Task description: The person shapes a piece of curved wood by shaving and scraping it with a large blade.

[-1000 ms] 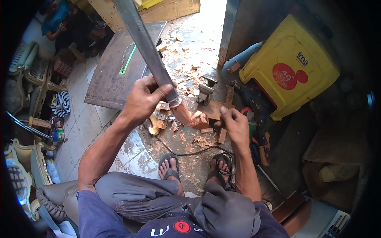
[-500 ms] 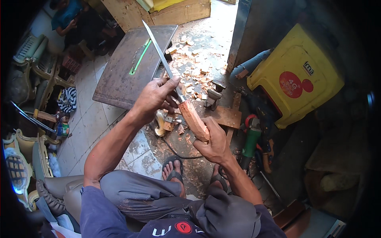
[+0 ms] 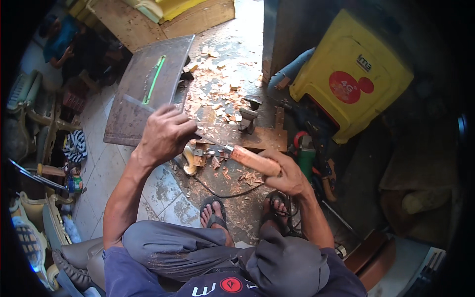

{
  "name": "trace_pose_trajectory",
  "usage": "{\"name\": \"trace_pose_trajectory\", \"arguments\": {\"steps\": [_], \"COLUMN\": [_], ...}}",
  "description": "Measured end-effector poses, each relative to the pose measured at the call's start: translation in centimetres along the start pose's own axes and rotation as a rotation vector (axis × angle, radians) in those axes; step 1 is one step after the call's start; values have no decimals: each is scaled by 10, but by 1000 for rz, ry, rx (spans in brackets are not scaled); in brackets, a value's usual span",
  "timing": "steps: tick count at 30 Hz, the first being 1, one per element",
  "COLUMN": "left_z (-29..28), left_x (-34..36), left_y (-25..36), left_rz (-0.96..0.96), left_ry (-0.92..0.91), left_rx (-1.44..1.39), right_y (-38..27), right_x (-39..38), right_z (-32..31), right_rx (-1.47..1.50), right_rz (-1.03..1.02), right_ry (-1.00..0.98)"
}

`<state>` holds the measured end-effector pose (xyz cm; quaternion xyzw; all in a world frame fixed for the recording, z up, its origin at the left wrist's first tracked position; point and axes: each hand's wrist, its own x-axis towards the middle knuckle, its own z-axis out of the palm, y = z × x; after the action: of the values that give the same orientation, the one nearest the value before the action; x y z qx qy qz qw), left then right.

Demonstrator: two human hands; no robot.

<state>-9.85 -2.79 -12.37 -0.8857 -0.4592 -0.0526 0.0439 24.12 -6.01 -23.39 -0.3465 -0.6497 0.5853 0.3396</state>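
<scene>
L hand (image 3: 166, 132) is closed over the blade (image 3: 132, 102) of a long knife, fingers wrapped across its flat w/ the tip poking out past the knuckles over the dark metal plate (image 3: 136, 89). R hand (image 3: 287, 173) grips the wooden handle (image 3: 253, 159) tight, just above the sandalled feet (image 3: 213, 214) & the wood chips (image 3: 222, 84) on the floor. To do this well, the L palm probably wants to stay on the flat/spine, off the edge, while the R hand keeps the handle from twisting.
</scene>
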Motion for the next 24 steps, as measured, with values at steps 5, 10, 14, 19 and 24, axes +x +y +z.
{"name": "trace_pose_trajectory", "arguments": {"steps": [5,10,14,19,24], "left_z": [7,3,-13,-19,-18], "left_x": [-4,1,-6,-23,-41], "left_y": [4,4,3,2,12], "left_rz": [-201,-474,-557,-601,-567], "left_ry": [-50,-201,-363,-377,-345], "left_rx": [-187,-369,-419,-519,-393], "right_y": [50,122,145,146,129], "right_x": [-15,-19,-5,16,-61], "right_z": [-26,41,15,-39,-87], "right_rx": [-422,-926,-958,-887,-1163], "right_rz": [406,476,196,209,136], "right_ry": [498,382,418,452,923]}}
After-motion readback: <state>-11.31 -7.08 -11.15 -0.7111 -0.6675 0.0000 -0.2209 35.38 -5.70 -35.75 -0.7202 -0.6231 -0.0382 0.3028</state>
